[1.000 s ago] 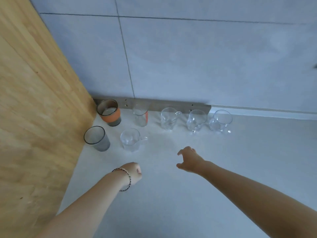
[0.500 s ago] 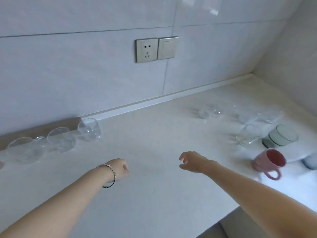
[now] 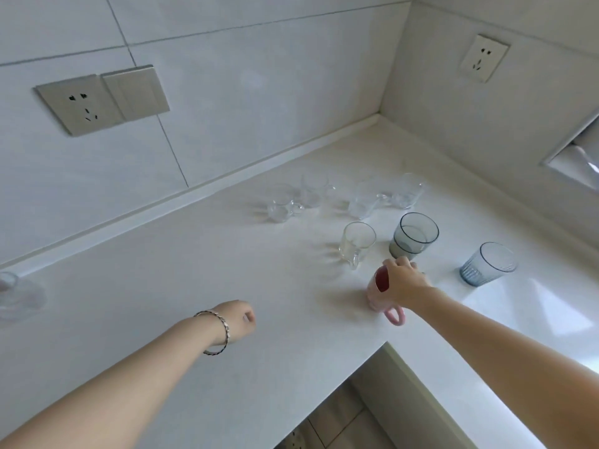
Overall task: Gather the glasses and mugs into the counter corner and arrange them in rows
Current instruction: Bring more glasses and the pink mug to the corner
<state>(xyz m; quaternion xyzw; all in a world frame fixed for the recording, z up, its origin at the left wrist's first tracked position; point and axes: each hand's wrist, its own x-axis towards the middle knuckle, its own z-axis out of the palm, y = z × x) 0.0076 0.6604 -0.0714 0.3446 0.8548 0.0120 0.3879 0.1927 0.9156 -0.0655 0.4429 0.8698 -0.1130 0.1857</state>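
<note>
Gripping: my right hand (image 3: 405,281) clasps the glossy pink mug (image 3: 381,294) by its round rim
Mug: upright on the smooth white desk (image 3: 227,254), near clear glasses
Left hand (image 3: 238,317): fingers curled closed, empty

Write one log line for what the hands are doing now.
right hand: over pink mug rim | left hand: fisted, empty | blue tumbler: untouched

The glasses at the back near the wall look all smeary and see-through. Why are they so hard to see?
Head view: the clear glasses are smeared by motion blur and show little against the pale counter; bright glare washes out the counter on the right; the pink mug under the right hand and the grey tumbler look sharper.
</note>
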